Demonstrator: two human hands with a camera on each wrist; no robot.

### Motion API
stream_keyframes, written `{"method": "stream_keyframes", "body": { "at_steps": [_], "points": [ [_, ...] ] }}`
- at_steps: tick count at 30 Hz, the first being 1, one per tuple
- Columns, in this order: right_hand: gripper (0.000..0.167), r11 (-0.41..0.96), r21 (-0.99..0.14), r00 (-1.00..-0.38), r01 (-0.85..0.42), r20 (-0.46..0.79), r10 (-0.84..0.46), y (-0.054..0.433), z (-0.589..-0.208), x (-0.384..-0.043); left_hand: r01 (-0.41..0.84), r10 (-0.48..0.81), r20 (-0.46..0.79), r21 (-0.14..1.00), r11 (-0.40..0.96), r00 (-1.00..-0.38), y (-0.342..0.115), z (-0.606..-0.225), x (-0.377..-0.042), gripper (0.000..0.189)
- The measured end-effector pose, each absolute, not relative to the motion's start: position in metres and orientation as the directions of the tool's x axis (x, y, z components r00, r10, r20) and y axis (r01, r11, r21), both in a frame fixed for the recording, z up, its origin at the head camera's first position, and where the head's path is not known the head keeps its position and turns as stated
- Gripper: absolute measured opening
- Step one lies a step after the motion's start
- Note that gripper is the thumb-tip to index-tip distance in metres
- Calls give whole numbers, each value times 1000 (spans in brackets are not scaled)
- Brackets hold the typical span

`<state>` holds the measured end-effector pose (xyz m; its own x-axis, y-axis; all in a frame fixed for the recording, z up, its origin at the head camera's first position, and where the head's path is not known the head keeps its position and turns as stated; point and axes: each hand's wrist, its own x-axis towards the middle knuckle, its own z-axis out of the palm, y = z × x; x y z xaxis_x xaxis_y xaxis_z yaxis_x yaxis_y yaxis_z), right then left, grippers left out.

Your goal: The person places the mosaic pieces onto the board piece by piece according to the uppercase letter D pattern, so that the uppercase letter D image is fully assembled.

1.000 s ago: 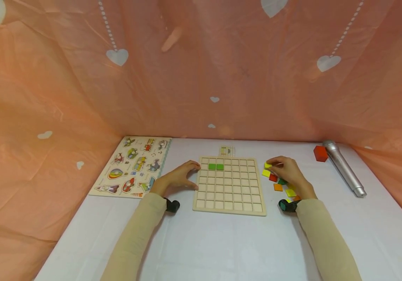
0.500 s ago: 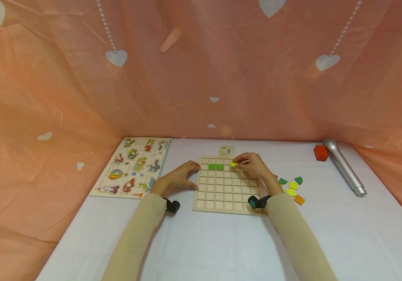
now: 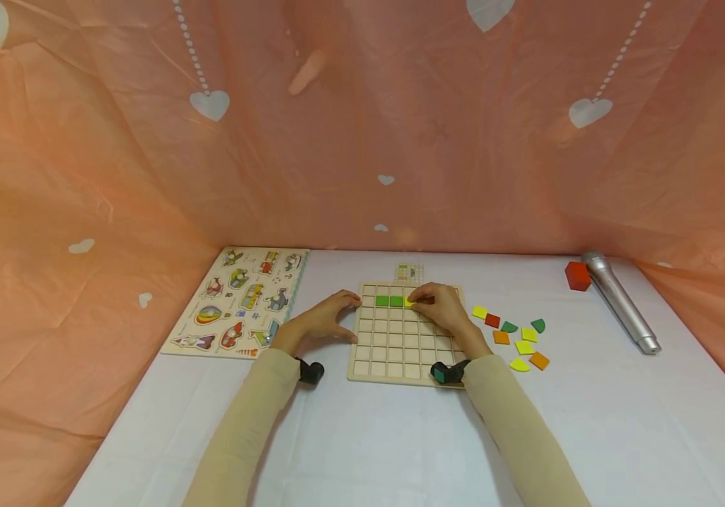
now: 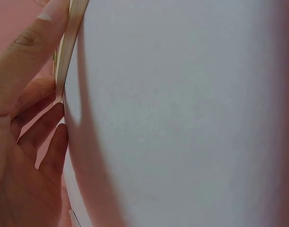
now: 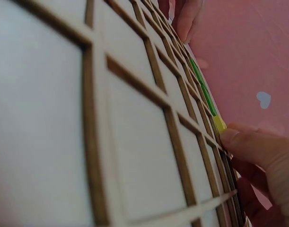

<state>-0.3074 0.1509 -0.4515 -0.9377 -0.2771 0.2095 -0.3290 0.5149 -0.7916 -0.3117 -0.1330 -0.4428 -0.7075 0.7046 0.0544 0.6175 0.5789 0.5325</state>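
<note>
A wooden grid board (image 3: 409,384) lies in the middle of the white table in the head view. Two green square tiles (image 3: 389,301) sit side by side in its second row. My right hand (image 3: 444,310) pinches a yellow square tile (image 5: 220,124) between thumb and fingertips, at the cell just right of the green ones. At the board's left side, my left hand (image 3: 324,318) rests thumb and fingertips against the edge, fingers spread and relaxed. The left wrist view shows that thumb and those fingers along the board's side (image 4: 71,47).
Loose yellow, orange, red and green tiles (image 3: 524,348) lie right of the board. A small pattern card (image 3: 409,272) sits behind it. A picture puzzle board (image 3: 235,303) is at left; a red block (image 3: 578,277) and silver microphone (image 3: 622,304) are at right.
My right hand has carried the yellow tile from the loose pieces leftward over the board to the cell beside the green tiles. My left hand has stayed at the board's edge.
</note>
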Motion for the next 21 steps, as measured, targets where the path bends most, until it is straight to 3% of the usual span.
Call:
{"method": "stream_keyframes", "body": {
  "at_steps": [14,21],
  "points": [
    [13,568,-710,-904,-417,256,-343,152,-451,-308,613,703,51,539,578,-709,-134,-444,-313,74],
    [26,496,-764,-897,-412,245,-368,169,-444,-305,613,705,50,540,577,-707,-134,-443,-312,74]
  ]
}}
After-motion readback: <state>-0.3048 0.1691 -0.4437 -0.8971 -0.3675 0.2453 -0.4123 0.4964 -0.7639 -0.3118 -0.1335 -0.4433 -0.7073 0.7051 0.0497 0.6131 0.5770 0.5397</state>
